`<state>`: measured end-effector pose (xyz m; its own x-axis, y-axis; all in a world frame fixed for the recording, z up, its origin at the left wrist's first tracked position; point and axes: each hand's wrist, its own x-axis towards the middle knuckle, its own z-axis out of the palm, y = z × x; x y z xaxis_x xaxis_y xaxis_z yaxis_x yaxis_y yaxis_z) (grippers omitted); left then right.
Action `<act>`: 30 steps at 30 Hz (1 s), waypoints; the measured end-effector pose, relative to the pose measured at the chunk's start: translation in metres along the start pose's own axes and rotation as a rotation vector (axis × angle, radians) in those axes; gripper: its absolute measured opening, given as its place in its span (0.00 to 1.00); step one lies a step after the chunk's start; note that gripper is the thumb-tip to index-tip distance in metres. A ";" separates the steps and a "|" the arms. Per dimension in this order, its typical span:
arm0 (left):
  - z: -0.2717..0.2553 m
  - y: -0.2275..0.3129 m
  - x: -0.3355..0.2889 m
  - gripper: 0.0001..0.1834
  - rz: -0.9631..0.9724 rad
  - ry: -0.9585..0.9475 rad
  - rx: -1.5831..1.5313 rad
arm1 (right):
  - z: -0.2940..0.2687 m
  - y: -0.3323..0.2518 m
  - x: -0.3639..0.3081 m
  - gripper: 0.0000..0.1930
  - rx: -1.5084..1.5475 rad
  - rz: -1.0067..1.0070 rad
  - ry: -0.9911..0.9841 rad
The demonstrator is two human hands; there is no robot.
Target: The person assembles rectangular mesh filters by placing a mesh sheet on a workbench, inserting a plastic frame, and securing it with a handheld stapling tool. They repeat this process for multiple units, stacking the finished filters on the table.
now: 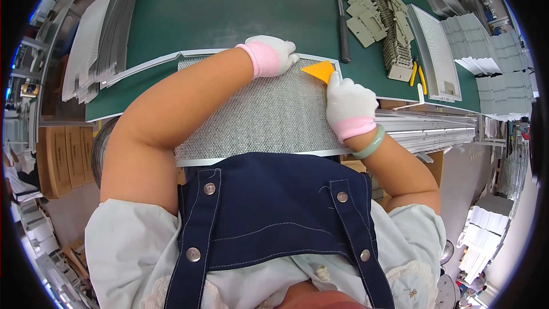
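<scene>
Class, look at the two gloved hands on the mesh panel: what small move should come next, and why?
Probably the right hand slides the yellow scraper along the mesh panel edge: its tip sits at the far right corner, while the left hand presses the far edge down.

The person wears a white knit glove with a pink ribbed cuff on the left hand (271,54) and a matching one on the right hand (347,105). A pale green bangle (370,144) circles the right wrist. Both forearms are bare below short pale sleeves. A dark blue denim bib with light stitching and round metal snaps covers the chest.
</scene>
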<state>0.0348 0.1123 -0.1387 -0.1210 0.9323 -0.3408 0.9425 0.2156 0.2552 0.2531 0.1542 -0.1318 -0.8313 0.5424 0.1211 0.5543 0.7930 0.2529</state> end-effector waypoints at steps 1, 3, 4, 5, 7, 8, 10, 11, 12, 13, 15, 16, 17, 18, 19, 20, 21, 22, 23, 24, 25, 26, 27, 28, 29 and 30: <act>-0.001 0.001 0.000 0.23 0.005 0.000 -0.004 | 0.001 -0.005 0.001 0.08 0.020 0.004 0.000; -0.002 0.001 0.000 0.23 0.007 0.004 -0.014 | 0.007 -0.009 0.006 0.09 0.023 -0.002 -0.009; -0.003 0.002 0.000 0.23 0.000 -0.002 -0.010 | 0.008 -0.011 0.009 0.10 0.025 -0.007 -0.012; -0.004 0.003 0.000 0.23 -0.007 -0.007 -0.007 | 0.006 -0.014 0.011 0.10 0.025 -0.003 -0.037; -0.003 0.003 0.000 0.23 -0.017 -0.017 -0.004 | 0.004 -0.017 0.011 0.11 0.021 0.001 -0.091; -0.004 0.002 0.001 0.23 -0.019 -0.021 -0.001 | 0.003 -0.018 0.012 0.12 0.030 0.009 -0.090; -0.001 0.001 0.000 0.23 -0.016 -0.019 -0.003 | 0.002 -0.021 0.012 0.12 0.049 0.027 -0.097; -0.001 0.000 0.000 0.23 -0.014 -0.008 -0.006 | 0.000 -0.021 0.011 0.12 0.043 0.030 -0.100; 0.001 -0.001 -0.001 0.23 -0.013 0.001 -0.010 | -0.001 -0.022 0.010 0.12 0.038 0.033 -0.107; 0.001 -0.001 -0.001 0.23 -0.014 0.002 -0.005 | -0.002 -0.023 0.009 0.12 0.033 0.035 -0.113; 0.001 0.000 0.000 0.22 -0.013 0.006 0.008 | -0.005 -0.024 0.007 0.13 0.047 0.034 -0.128; 0.001 0.000 0.000 0.22 -0.020 0.001 0.005 | -0.006 -0.024 0.007 0.14 0.053 0.034 -0.135; 0.001 0.000 -0.001 0.22 -0.026 -0.004 0.002 | -0.006 -0.024 0.008 0.14 0.061 0.021 -0.133; 0.000 0.001 -0.001 0.22 -0.029 -0.006 0.000 | -0.005 -0.022 0.010 0.14 0.065 0.011 -0.129; -0.001 0.002 -0.001 0.22 -0.021 -0.006 0.000 | -0.005 -0.020 0.011 0.14 0.070 0.000 -0.125; -0.001 0.001 -0.002 0.22 -0.014 -0.005 -0.001 | -0.004 -0.021 0.012 0.14 0.071 -0.006 -0.142; -0.001 0.000 -0.003 0.22 -0.007 -0.002 -0.001 | -0.003 -0.021 0.014 0.14 0.072 -0.013 -0.158; -0.001 -0.001 -0.002 0.21 0.012 -0.002 -0.008 | -0.003 -0.022 0.015 0.15 0.072 -0.020 -0.174; 0.001 -0.003 -0.001 0.21 0.032 -0.002 -0.014 | -0.004 -0.023 0.017 0.14 0.073 0.001 -0.227; 0.002 -0.006 0.000 0.21 0.050 0.000 -0.021 | -0.007 -0.025 0.021 0.13 0.072 0.021 -0.280; 0.004 -0.008 0.002 0.20 0.083 0.013 -0.021 | -0.011 -0.027 0.025 0.13 0.072 0.042 -0.332; 0.006 -0.011 0.003 0.20 0.116 0.025 -0.022 | -0.018 -0.027 0.029 0.12 0.061 -0.010 -0.372; 0.007 -0.013 0.003 0.20 0.147 0.038 -0.024 | -0.027 -0.026 0.033 0.11 0.049 -0.064 -0.413; 0.009 -0.015 0.003 0.19 0.153 0.041 -0.025 | -0.034 -0.026 0.037 0.11 0.037 -0.118 -0.453; 0.010 -0.017 0.003 0.19 0.159 0.044 -0.027 | -0.037 -0.028 0.041 0.10 0.030 -0.138 -0.508; 0.009 -0.018 0.003 0.19 0.171 0.047 -0.021 | -0.041 -0.030 0.046 0.10 0.026 -0.150 -0.559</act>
<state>0.0207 0.1089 -0.1529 0.0257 0.9684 -0.2480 0.9439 0.0582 0.3251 0.1966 0.1440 -0.0949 -0.7568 0.4819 -0.4416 0.4384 0.8754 0.2038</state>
